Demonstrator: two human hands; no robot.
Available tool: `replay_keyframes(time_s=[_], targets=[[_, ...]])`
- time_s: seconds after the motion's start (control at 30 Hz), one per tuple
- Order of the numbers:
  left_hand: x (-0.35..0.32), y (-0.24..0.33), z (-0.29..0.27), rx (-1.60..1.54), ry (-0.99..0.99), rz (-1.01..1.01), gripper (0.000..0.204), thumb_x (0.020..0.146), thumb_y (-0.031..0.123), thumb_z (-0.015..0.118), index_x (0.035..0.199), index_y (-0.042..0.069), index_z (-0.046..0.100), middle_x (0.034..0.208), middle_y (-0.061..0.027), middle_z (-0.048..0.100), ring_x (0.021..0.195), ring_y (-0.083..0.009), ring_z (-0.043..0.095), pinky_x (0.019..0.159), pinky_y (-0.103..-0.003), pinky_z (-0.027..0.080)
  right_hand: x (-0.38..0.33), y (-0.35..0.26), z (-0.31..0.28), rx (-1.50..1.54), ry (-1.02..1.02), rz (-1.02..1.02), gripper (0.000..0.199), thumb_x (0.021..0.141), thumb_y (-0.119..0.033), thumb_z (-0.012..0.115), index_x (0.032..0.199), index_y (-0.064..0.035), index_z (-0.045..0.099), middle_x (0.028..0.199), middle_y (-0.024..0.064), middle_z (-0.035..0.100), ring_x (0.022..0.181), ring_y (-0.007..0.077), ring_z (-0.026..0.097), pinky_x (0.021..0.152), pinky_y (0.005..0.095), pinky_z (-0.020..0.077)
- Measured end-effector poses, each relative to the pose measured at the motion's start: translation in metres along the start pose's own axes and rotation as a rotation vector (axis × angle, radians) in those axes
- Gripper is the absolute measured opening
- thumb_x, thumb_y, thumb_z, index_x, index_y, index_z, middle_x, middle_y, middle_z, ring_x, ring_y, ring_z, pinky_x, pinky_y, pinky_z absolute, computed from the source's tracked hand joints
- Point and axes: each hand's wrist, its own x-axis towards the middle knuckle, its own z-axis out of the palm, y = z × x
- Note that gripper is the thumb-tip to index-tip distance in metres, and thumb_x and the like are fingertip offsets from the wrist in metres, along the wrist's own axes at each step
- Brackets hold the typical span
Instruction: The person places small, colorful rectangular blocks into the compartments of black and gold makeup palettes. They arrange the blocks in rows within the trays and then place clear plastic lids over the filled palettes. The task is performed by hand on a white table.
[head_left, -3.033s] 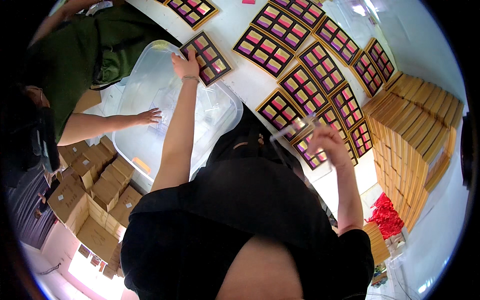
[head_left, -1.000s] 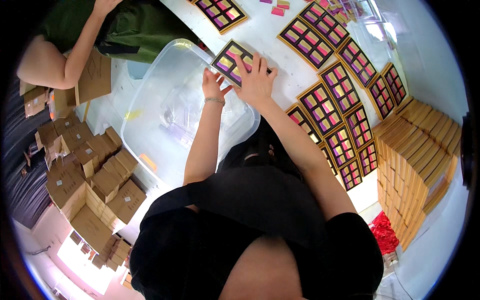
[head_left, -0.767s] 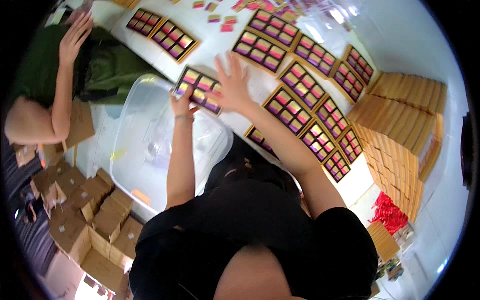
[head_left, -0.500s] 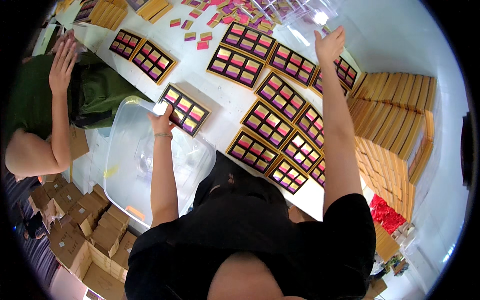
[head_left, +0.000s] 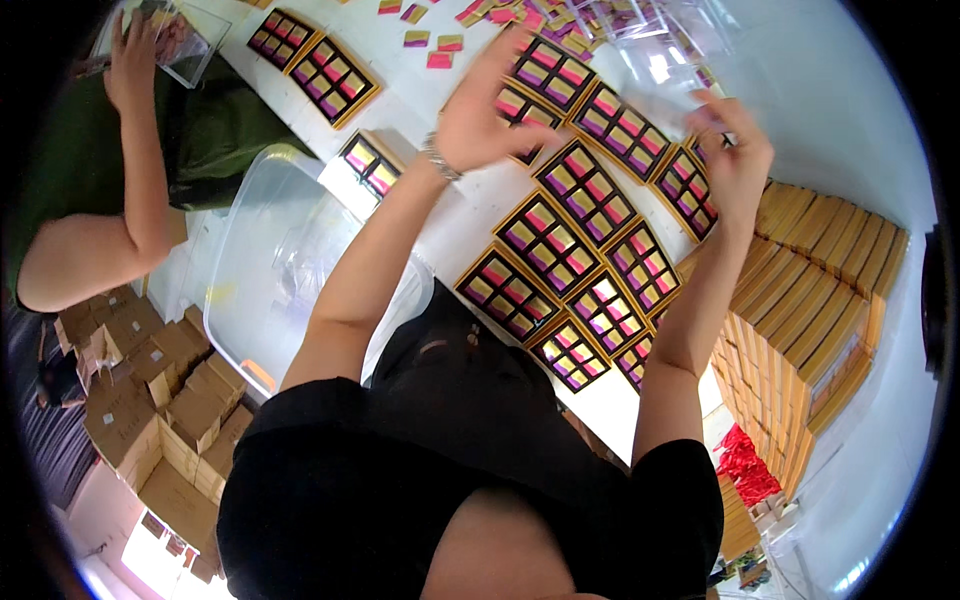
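White tabletop (head_left: 440, 215) spreads across the scene, covered with rows of gold-framed trays (head_left: 548, 242) filled with pink, purple and yellow squares. Beside it stands a large clear plastic bin (head_left: 270, 270), and past the table's right edge rises a stack of tan flat boxes (head_left: 820, 290). Brown cartons (head_left: 150, 400) crowd the floor at lower left. A co-worker in a dark green top (head_left: 200, 130) sits at the far left, one hand (head_left: 130, 60) raised to a clear plastic piece.

Both of the person's hands are lifted above the trays. The left hand (head_left: 485, 115) hangs with fingers spread and loose, gripping nothing that shows. The right hand (head_left: 735, 160) has its fingertips pinched at a thin clear plastic sheet (head_left: 660, 40), which hovers over the far trays and loose coloured cards (head_left: 440, 45); the glare blurs its edges.
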Motion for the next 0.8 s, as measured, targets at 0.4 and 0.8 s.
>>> replay_keyframes(time_s=[0.4, 0.8], targets=[[-0.043, -0.030, 0.001, -0.912, 0.047, -0.765, 0.037, 0.093, 0.016, 0.058, 0.125, 0.001, 0.045, 0.117, -0.0175, 0.061, 0.096, -0.0255, 0.066, 0.085, -0.036, 0.054, -0.093, -0.051, 0.144, -0.180, -0.160, 0.246, 0.120, 0.057, -0.037, 0.085, 0.145, -0.0003, 0.013, 0.141, 0.0305, 0.025, 0.129, 0.0454, 0.029, 0.104, 0.0536, 0.0288], [-0.061, -0.177, -0.026, 0.401, -0.117, -0.723, 0.032, 0.084, 0.022, 0.064, 0.116, 0.019, 0.066, 0.092, -0.0074, 0.071, 0.078, -0.0191, 0.067, 0.072, -0.030, 0.051, -0.082, -0.016, 0.186, -0.318, -0.324, 0.069, 0.110, 0.057, -0.037, 0.084, 0.145, -0.0110, 0.022, 0.138, 0.0220, 0.030, 0.123, 0.0411, 0.035, 0.092, 0.0587, 0.0329]])
